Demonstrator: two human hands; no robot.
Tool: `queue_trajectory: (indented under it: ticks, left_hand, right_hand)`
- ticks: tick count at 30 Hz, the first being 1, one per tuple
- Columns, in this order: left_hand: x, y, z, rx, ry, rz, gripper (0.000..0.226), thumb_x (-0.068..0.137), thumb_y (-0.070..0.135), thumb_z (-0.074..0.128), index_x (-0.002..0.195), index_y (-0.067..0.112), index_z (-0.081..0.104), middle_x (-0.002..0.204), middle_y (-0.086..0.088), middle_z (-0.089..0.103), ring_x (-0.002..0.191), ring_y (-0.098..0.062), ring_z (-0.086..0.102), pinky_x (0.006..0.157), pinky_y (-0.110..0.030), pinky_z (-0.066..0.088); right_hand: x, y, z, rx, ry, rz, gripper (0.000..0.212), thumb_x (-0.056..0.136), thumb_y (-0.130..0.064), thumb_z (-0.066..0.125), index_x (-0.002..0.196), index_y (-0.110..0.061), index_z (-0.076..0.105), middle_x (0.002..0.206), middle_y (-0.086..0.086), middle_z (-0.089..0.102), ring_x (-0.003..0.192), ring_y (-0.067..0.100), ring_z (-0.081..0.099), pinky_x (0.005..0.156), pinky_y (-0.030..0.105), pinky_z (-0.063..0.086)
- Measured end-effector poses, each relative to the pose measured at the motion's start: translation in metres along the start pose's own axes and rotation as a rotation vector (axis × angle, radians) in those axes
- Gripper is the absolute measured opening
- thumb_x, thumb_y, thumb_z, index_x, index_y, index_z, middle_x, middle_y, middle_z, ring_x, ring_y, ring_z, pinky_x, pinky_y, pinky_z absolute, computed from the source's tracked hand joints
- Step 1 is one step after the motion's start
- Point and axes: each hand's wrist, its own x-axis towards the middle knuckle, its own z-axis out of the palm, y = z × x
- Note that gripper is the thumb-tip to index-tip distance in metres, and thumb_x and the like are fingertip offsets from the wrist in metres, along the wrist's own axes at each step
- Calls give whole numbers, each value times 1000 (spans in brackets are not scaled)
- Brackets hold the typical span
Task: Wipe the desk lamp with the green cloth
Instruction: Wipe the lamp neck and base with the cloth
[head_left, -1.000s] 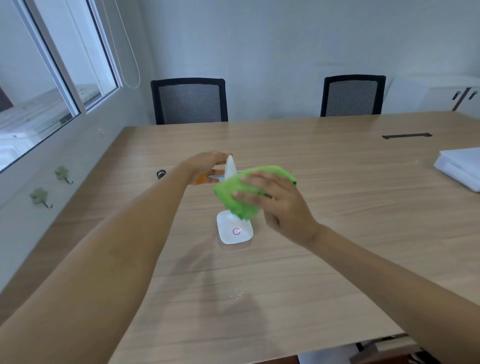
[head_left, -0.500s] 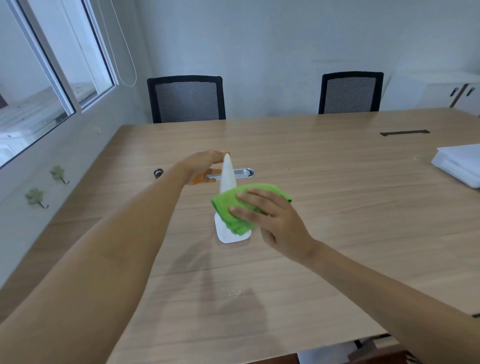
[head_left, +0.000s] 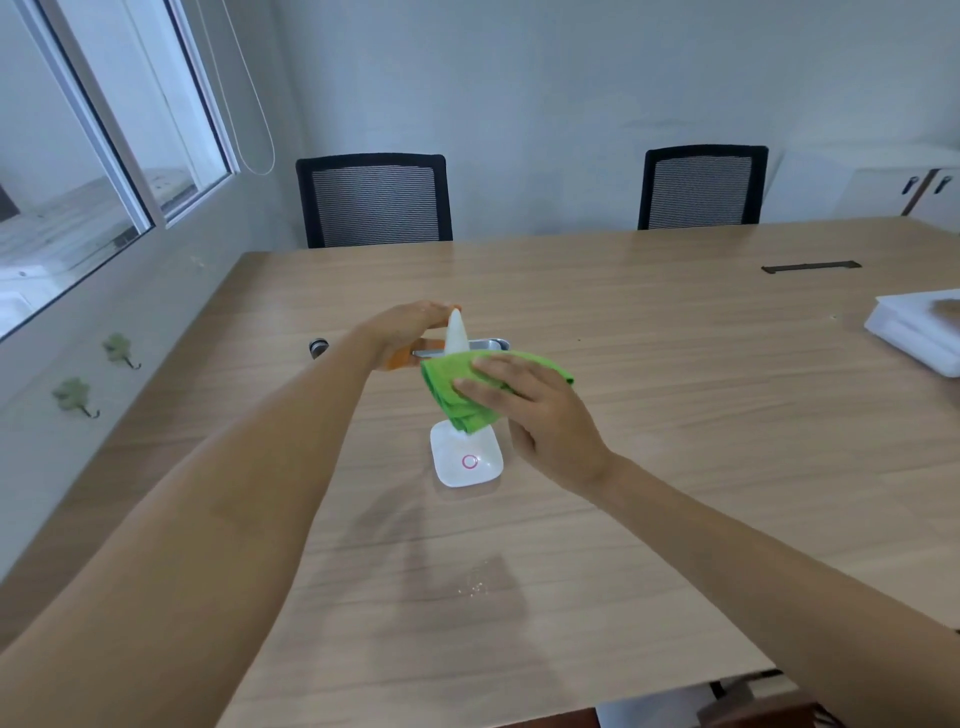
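A small white desk lamp (head_left: 466, 460) stands mid-table on a square base with a pink ring; its white arm rises to a tip near my left hand. My left hand (head_left: 404, 328) pinches the lamp's top from the left and holds it steady. My right hand (head_left: 524, 402) presses the folded green cloth (head_left: 453, 391) around the lamp's arm, just above the base. The cloth hides the middle of the arm.
The wooden table (head_left: 675, 395) carries a metal object with an orange part (head_left: 488, 344) behind the lamp, a small black item (head_left: 318, 346) at left and a white box (head_left: 919, 332) at the right edge. Two black chairs (head_left: 374, 200) stand beyond.
My right hand slid the green cloth down the lamp's arm toward the base, then back up a little, uncovering the base. My left hand has stayed on the lamp's top.
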Motion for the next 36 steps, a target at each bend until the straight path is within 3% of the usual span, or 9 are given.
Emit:
queue_trajectory:
  ticks: [4,9,12,14,18,24,30,36]
  left_hand:
    - [-3,1,0,6,-4,-10,37,91,40,52,125,27,56,110,15,58,84,-8,58,80,-27,43]
    - [-5,-4,5,-95,24,9,41,91,45,51,128,28,54,117,12,55,85,-8,57,79,-26,46]
    - [0,-25,10,-127,85,6,45,90,51,47,128,29,53,132,8,54,105,-15,56,102,-36,45]
    - [0,-46,15,-6,138,-6,44,93,42,45,132,23,52,140,0,51,119,-22,52,109,-41,41]
    - [0,-105,28,431,165,51,43,97,20,44,139,11,47,143,-8,51,134,-26,45,104,-30,35]
    - [22,-179,31,808,64,89,77,87,43,59,151,18,25,159,-4,28,146,-22,27,118,-32,20]
    - [35,-205,29,881,49,157,77,87,47,58,151,18,27,160,-5,25,148,-21,21,122,-32,15]
    - [41,-211,21,905,14,157,81,83,53,59,151,23,25,161,-4,22,149,-20,20,123,-32,14]
  right_hand:
    - [-41,-7,-4,-24,41,-102,47,94,-6,24,128,-21,52,131,8,59,124,25,50,102,40,44]
    - [-69,11,8,-13,93,14,47,93,-6,24,128,-21,52,129,8,61,120,26,52,102,36,41]
    - [-77,28,33,-8,32,117,53,83,2,34,127,-22,51,125,10,63,116,26,52,99,36,41]
    - [-80,35,52,-2,-24,186,59,74,2,36,125,-22,52,122,11,65,112,27,55,95,36,41]
    - [-79,51,89,15,-88,317,64,64,0,34,119,-17,61,116,11,67,105,29,61,87,37,52]
    - [-67,67,131,14,-65,408,67,60,-4,27,116,-13,64,113,15,68,100,33,64,88,38,55]
    - [-57,79,161,104,-101,500,68,63,13,43,122,-16,60,125,15,62,113,34,59,97,41,50]
    - [-49,93,172,173,-367,418,70,67,-1,42,132,-25,49,140,8,53,121,32,53,101,42,47]
